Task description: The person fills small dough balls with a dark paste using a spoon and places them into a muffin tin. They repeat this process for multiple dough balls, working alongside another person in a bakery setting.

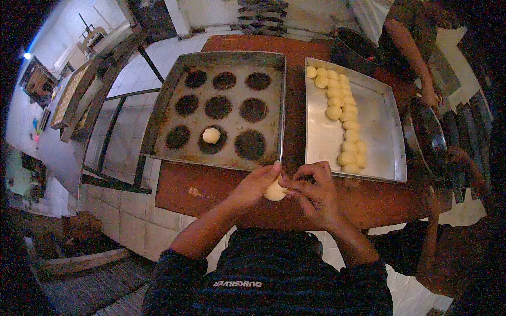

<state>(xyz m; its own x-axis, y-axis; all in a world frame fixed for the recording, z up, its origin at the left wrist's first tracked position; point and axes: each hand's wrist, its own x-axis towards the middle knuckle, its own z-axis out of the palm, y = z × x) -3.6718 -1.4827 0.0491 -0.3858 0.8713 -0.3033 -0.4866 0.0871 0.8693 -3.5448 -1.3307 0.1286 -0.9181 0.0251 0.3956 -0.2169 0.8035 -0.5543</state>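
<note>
Between both hands, just in front of the table's near edge, is a pale dough ball (274, 191). My left hand (257, 183) grips it from the left, thumb and fingers closed at its top. My right hand (315, 192) pinches its upper right side with bent fingers. Ahead on the left lies a square baking tray (240, 126) with several dark round patches in rows; one dough ball (211, 136) sits on a patch in the near row. To the right, a shiny metal tray (380, 126) holds several yellowish dough balls (349, 125) packed in a band along its left and middle.
Both trays rest on a reddish-brown table (211, 192). A dark pot (354, 48) stands at the far right corner, and a round metal basin (428, 139) is by the right edge, with other people's arms (428, 87) around it. A black metal frame (120, 126) stands left of the table.
</note>
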